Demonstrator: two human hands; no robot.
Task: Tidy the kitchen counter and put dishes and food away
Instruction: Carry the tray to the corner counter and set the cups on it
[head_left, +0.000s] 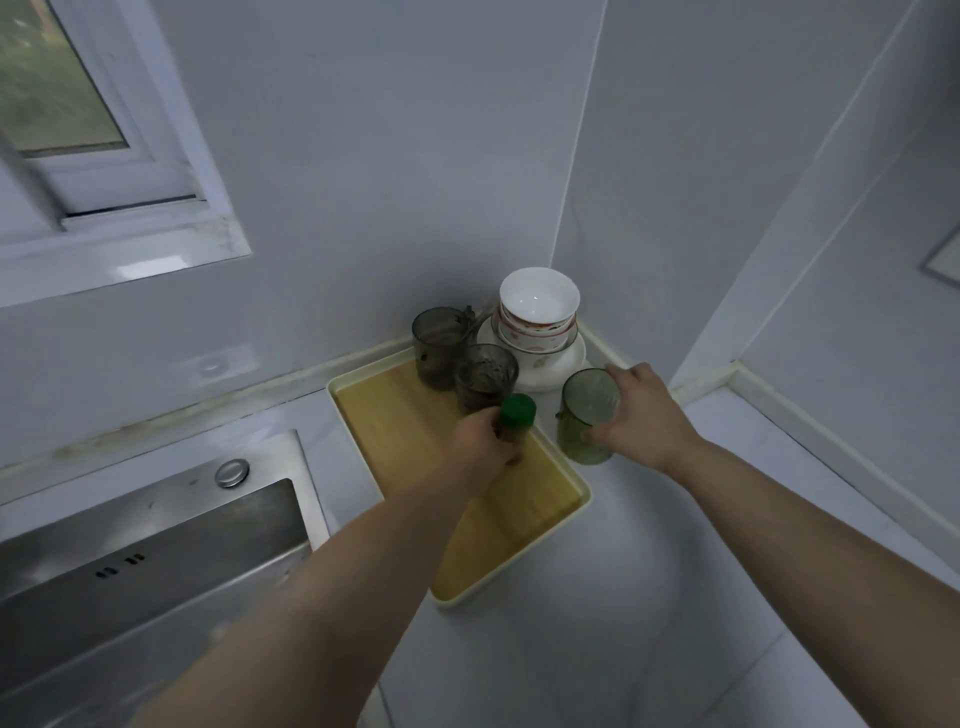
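A wooden tray (405, 431) with a cream rim lies on the white counter in the corner. My left hand (483, 447) grips a small spice bottle with a green cap (517, 418) over the tray's right side. My right hand (641, 413) holds a clear green glass cup (584, 415) standing on the counter just right of the tray. Two smoky glass cups (439, 345) (483, 382) stand at the tray's far end. A stack of white bowls (537, 317) sits in the corner behind them.
A steel sink (156, 545) with a round knob lies at the left. Walls close in the corner at the back and right; a window sits at upper left. White counter (649, 545) stretches in front of the tray and to the right.
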